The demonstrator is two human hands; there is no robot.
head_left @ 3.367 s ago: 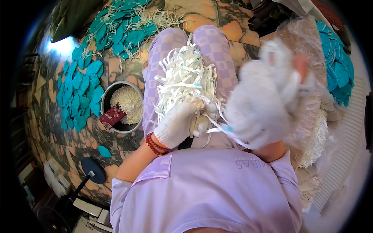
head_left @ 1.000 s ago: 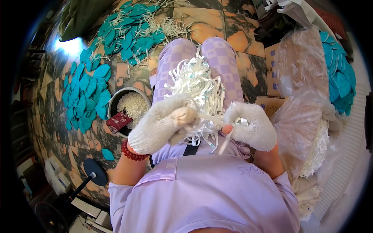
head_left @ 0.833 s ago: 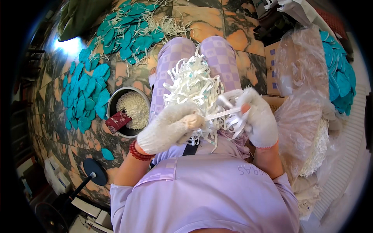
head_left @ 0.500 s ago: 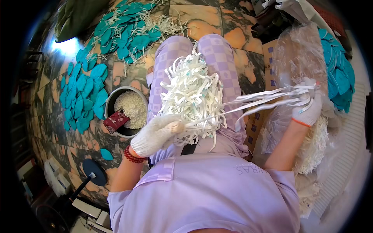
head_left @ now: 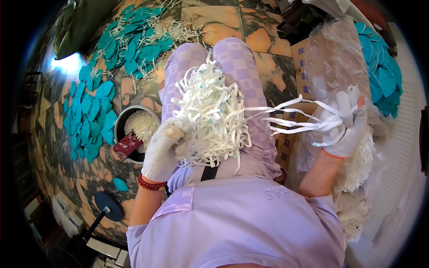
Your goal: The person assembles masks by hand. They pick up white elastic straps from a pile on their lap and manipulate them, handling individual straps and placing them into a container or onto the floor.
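A tangled heap of flat white straps (head_left: 210, 111), some with bits of teal on them, lies across my lap. My right hand (head_left: 348, 123), in a white glove with an orange cuff edge, is closed on several of these straps. They trail leftward from its fingers, towards the heap. At the heap's left side is my left hand (head_left: 163, 147), also gloved, with a red bead bracelet at the wrist. Its fingers are curled in; whatever may be between them is too small or hidden to make out.
Left of my legs stands a round pot (head_left: 119, 125) of white pieces, a dark red packet (head_left: 128, 146) in it. Teal leaf-shaped pieces (head_left: 91, 111) are piled on the marble floor. On the right are a cardboard box (head_left: 300, 67), clear plastic (head_left: 335, 53) and more teal pieces (head_left: 380, 67).
My left hand has drawn back from the strap stretched between my hands and turned upward beside the heap. My right hand's straps now hang looser, and its fingers have turned more upright.
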